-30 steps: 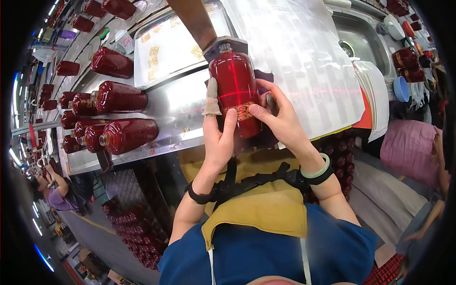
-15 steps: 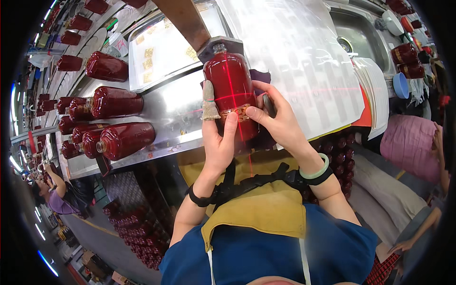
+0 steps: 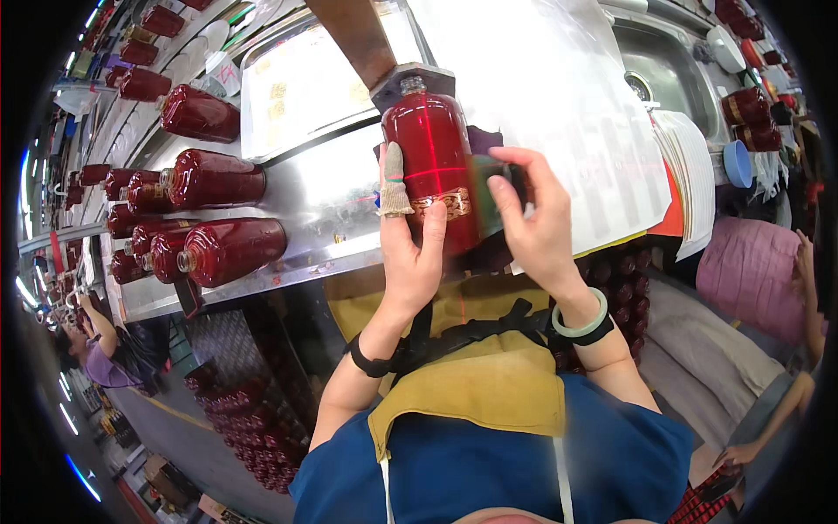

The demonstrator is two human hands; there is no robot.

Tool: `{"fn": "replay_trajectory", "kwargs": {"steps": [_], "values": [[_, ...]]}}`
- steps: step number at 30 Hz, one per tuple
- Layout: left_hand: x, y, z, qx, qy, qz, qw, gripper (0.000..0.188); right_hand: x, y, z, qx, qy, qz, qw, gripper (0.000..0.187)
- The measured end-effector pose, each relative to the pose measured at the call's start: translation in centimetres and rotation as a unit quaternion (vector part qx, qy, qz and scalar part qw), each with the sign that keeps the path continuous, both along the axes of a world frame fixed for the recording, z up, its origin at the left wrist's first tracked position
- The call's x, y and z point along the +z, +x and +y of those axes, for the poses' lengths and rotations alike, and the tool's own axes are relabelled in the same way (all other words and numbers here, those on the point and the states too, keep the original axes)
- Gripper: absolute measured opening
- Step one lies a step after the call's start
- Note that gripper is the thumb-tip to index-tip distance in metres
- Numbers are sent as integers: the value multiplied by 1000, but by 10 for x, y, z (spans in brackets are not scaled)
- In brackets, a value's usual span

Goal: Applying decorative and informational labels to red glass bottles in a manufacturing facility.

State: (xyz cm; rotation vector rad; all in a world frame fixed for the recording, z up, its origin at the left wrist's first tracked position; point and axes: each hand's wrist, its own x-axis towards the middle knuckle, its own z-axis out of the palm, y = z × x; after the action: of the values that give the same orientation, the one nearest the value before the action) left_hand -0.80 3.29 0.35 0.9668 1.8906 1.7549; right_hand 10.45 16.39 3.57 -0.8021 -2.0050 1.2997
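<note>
We see the red bottle (image 3: 426,144) out in front of the body, over the steel workbench (image 3: 323,192), its neck pointing away and its base toward the apron (image 3: 471,393). The neck end sits at the metal block (image 3: 388,83) on the brown metal arm (image 3: 353,35); we cannot tell whether glass and metal touch. The left hand (image 3: 410,258) grips the bottle's lower part from the left: a finger in a beige sleeve (image 3: 394,183) runs along that flank, and the thumb lies over the left end of the gold patterned label (image 3: 455,203), leaving the rest of the band uncovered. We find the right hand (image 3: 543,227) on the opposite side, off the label, with thumb and fingers closed around a dark green object (image 3: 490,194). That object is blurred and overlaps the bottle's right edge, so we cannot make out its shape or be sure of contact. Thin red light lines cross on the bottle above the label. Past its right shoulder we see a bit of dark cloth (image 3: 485,140), and beyond that white sheeting (image 3: 576,113); well to the left are more red bottles (image 3: 236,249).
</note>
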Motion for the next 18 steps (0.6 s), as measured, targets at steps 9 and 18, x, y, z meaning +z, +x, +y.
{"fn": "replay_trajectory", "kwargs": {"steps": [9,18], "values": [[9,-4,-10,-14,70,-23,997,88,16,-2,21,95,110,43,988,30],[-3,-9,-22,6,-96,-15,995,75,22,8,12,288,465,89,833,29]]}}
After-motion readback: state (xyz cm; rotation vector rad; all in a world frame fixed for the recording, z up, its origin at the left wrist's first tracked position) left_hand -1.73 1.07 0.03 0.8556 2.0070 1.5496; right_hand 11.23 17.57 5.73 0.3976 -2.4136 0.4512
